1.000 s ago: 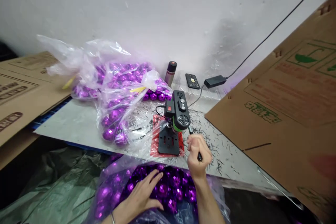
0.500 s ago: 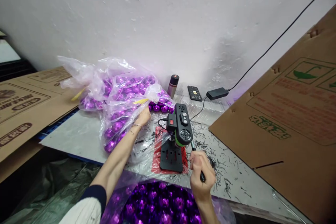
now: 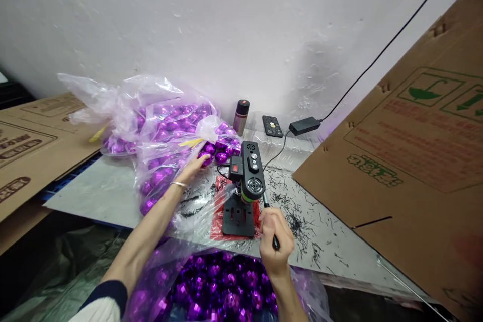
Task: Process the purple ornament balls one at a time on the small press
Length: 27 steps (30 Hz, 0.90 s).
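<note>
Purple faceted balls [image 3: 221, 157] lie in a loose cluster beside the far bags [image 3: 162, 133], near the flask [image 3: 240, 116]. Left hand [image 3: 195, 166]: fingertips at one ball of that cluster; whether they grip it, cannot tell. Right hand [image 3: 277, 236]: closed in a fist around the black handle [image 3: 276, 244] of the press [image 3: 251, 168]. Press stands mid-table, its plate [image 3: 238, 226] over a red sheet [image 3: 217, 224]. More balls fill the open bag [image 3: 222, 287] at the near edge.

Obstructions: press body stands between the right hand and the ball cluster. Clear film from the far bags spreads over the table [image 3: 90, 191] towards the plate. Right carton [image 3: 422, 161] leans in over the table's right side; left carton [image 3: 49, 128] lies at the far left. Black scraps [image 3: 296, 224] litter the surface right of the press. Phone [image 3: 272, 126] and adapter [image 3: 305, 126] sit near the wall [image 3: 241, 35].

Markings: right carton bears a green umbrella, green arrows and a green logo; red lines of text illegible. Left carton, brown boxed print, unreadable. No brand legible on the press.
</note>
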Motion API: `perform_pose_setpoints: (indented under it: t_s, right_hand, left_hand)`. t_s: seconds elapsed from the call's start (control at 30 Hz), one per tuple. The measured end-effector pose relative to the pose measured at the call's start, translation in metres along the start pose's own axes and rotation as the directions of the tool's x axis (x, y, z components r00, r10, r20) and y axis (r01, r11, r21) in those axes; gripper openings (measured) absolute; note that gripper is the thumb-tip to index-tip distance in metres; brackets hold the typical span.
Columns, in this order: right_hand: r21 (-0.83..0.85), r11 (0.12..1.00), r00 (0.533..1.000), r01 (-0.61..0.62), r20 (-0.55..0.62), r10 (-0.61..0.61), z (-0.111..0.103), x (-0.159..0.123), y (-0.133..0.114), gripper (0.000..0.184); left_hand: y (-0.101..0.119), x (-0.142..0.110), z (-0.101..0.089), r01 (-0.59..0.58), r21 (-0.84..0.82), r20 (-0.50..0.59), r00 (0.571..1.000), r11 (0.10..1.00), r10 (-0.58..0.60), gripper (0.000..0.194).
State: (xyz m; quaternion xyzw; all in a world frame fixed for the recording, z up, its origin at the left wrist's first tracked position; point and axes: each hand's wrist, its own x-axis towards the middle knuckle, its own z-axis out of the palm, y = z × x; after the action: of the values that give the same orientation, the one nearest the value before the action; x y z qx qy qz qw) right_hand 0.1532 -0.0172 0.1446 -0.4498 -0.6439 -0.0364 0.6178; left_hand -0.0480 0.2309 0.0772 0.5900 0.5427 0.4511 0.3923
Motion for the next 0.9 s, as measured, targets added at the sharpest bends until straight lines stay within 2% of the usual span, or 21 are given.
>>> perform_pose_setpoints:
  t_s: [0.07,0.13,0.2,0.27,0.37,0.5,0.53,0.6,0.67,0.73,0.8,0.9]
  right_hand:
    - [0.005,1.0,1.0,0.002,-0.007,-0.002,0.0,0.0,0.001,0.03]
    - [0.008,1.0,1.0,0.006,-0.018,-0.006,0.001,0.0,0.002,0.031]
    - [0.005,1.0,1.0,0.007,-0.023,-0.006,0.002,-0.001,0.002,0.033]
    - [0.001,1.0,1.0,0.005,-0.021,-0.005,0.002,-0.001,0.002,0.033]
    - [-0.004,1.0,1.0,0.003,-0.027,-0.003,0.003,-0.001,0.001,0.034]
    - [-0.009,1.0,1.0,-0.009,-0.028,0.009,0.002,-0.001,0.001,0.034]
    - [-0.011,1.0,1.0,-0.01,-0.022,0.01,0.002,-0.001,0.001,0.033]
    - [-0.013,1.0,1.0,-0.008,-0.012,0.008,0.001,-0.002,0.002,0.032]
    - [-0.013,1.0,1.0,-0.009,-0.004,0.009,0.0,-0.002,0.003,0.031]
    - [-0.012,1.0,1.0,-0.012,-0.003,0.012,0.0,-0.003,0.003,0.031]
    - [-0.012,1.0,1.0,-0.019,-0.003,0.019,-0.001,-0.004,0.003,0.031]
    - [-0.01,1.0,1.0,-0.028,0.005,0.028,-0.001,-0.004,0.002,0.032]
  left_hand:
    - [0.006,-0.028,-0.009,0.13,-0.14,0.095,0.989,0.982,-0.117,0.03]
    - [0.012,-0.059,-0.019,0.276,-0.301,0.186,0.956,0.913,-0.228,0.029]
    - [0.017,-0.09,-0.027,0.419,-0.478,0.265,0.907,0.772,-0.328,0.024]
    - [0.022,-0.117,-0.031,0.507,-0.585,0.326,0.862,0.633,-0.389,0.022]
    - [0.024,-0.151,-0.023,0.534,-0.617,0.376,0.845,0.578,-0.38,0.029]
    - [0.015,-0.179,0.006,0.567,-0.588,0.442,0.822,0.577,-0.358,0.036]
    - [0.012,-0.183,0.015,0.561,-0.578,0.435,0.826,0.592,-0.358,0.036]
    - [0.005,-0.185,0.033,0.502,-0.554,0.372,0.863,0.664,-0.342,0.042]
    - [-0.002,-0.184,0.049,0.372,-0.489,0.27,0.925,0.789,-0.269,0.051]
    - [-0.007,-0.182,0.062,0.208,-0.362,0.186,0.971,0.909,-0.148,0.058]
    - [-0.011,-0.179,0.069,0.052,-0.201,0.14,0.99,0.978,-0.024,0.059]
    - [-0.013,-0.178,0.072,-0.135,0.026,0.123,0.984,0.991,0.13,0.055]
